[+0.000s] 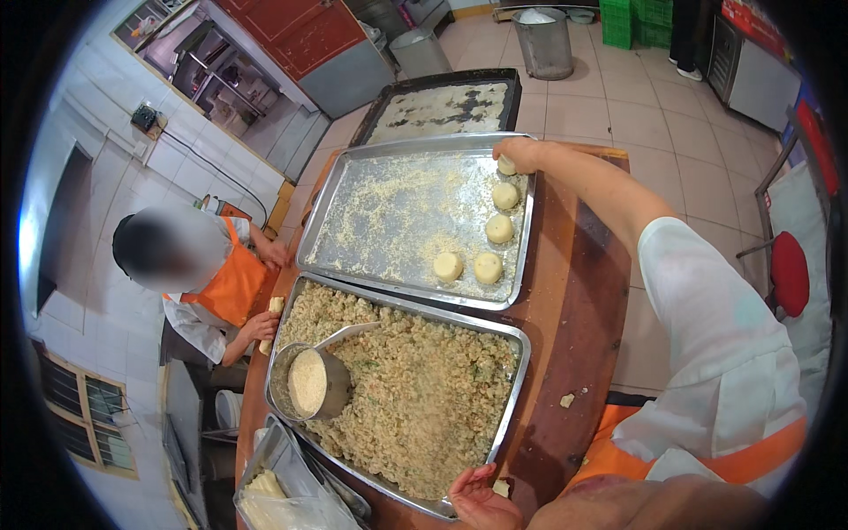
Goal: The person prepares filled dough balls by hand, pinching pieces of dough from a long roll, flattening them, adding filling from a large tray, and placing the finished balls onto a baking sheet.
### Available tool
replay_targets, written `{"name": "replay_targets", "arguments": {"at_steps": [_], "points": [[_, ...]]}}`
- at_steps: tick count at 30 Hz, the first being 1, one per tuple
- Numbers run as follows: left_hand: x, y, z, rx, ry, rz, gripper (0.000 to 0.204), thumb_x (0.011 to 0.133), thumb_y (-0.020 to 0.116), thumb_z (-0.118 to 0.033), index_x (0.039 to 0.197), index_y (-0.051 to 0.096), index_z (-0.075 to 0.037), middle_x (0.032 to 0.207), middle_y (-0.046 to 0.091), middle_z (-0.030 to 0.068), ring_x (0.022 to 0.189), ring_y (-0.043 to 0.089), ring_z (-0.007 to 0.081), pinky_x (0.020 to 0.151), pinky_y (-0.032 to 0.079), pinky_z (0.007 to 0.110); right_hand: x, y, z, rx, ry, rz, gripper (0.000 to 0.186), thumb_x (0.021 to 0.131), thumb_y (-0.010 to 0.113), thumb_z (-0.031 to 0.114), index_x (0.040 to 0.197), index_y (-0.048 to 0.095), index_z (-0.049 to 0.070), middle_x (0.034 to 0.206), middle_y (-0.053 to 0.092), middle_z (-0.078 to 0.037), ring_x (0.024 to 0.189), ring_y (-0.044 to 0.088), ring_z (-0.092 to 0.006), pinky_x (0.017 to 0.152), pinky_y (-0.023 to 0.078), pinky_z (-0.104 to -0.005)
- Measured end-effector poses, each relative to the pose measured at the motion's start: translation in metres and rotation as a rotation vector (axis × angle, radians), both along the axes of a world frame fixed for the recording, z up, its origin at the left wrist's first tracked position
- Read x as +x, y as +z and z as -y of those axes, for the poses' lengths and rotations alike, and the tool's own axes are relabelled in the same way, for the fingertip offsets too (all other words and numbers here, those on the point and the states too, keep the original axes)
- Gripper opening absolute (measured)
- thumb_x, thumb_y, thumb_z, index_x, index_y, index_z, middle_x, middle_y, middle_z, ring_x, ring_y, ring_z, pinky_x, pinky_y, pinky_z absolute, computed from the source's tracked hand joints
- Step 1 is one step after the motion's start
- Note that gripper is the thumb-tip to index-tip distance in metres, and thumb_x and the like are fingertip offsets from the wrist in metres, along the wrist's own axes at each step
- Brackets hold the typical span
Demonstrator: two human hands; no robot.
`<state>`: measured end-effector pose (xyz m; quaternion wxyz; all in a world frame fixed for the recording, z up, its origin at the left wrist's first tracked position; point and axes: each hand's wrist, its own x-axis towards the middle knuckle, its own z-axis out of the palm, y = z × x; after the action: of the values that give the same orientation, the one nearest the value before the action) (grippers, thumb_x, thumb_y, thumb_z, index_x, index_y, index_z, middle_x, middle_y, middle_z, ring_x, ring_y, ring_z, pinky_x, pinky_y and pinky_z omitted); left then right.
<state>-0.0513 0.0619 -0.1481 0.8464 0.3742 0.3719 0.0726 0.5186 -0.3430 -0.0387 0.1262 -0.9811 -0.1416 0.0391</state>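
Observation:
My right hand (523, 155) reaches to the far right corner of a metal tray (331, 208) dusted with pale crumbs. Its fingers close around a round, pale dough cake (506, 166), partly hidden by them. Below it, several similar cakes (499, 230) sit along that side of the tray. My left hand (481, 502) rests at the near corner of a second tray (526, 353), fingers apart and holding nothing visible. Beside it lies a pale dough scrap (502, 488). The second tray holds a crumbly, green-flecked filling (424, 389). A metal pot (332, 389) of pale crumbs stands in it, and a scraper-like tool (349, 333) lies beside the pot.
Across the wooden table (565, 327), a person in an orange apron (234, 287) holds a pale dough roll (272, 325). A plastic bag of dough sticks (265, 495) lies at the lower left. Beyond stands a dark baking tray (442, 106). A red stool (789, 274) is at right.

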Motion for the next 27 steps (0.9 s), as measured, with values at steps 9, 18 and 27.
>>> {"name": "replay_targets", "arguments": {"at_steps": [9, 18, 27], "points": [[0.006, 0.02, 0.023, 0.236, -0.062, 0.05, 0.031, 0.097, 0.054, -0.024, 0.118, 0.058, -0.001, 0.103, 0.065, 0.0183, 0.097, 0.062, 0.0289, 0.09, 0.05, 0.044, -0.006, -0.004, -0.005, 0.028, 0.044, 0.031, 0.063, 0.067, 0.069, -0.011, 0.125, 0.062, 0.014, 0.128, 0.059, -0.014, 0.12, 0.058, -0.0334, 0.099, 0.049, -0.0393], [0.014, 0.037, 0.039, 0.441, -0.087, 0.092, 0.027, 0.099, 0.051, -0.021, 0.114, 0.059, 0.0, 0.101, 0.065, 0.0155, 0.095, 0.062, 0.0257, 0.089, 0.05, 0.04, -0.009, 0.0, -0.014, -0.108, 0.108, 0.006, 0.066, 0.065, 0.072, -0.01, 0.125, 0.062, 0.016, 0.122, 0.061, -0.014, 0.115, 0.06, -0.0341, 0.094, 0.051, -0.0417], [0.004, 0.06, 0.049, 0.659, -0.069, 0.131, 0.024, 0.101, 0.049, -0.018, 0.111, 0.06, 0.001, 0.1, 0.065, 0.0127, 0.094, 0.062, 0.0225, 0.087, 0.05, 0.036, -0.042, 0.038, -0.003, 0.355, -0.06, 0.34, 0.045, 0.076, 0.064, -0.005, 0.119, 0.062, 0.009, 0.114, 0.062, -0.014, 0.106, 0.06, -0.0319, 0.093, 0.048, -0.0399]]}}
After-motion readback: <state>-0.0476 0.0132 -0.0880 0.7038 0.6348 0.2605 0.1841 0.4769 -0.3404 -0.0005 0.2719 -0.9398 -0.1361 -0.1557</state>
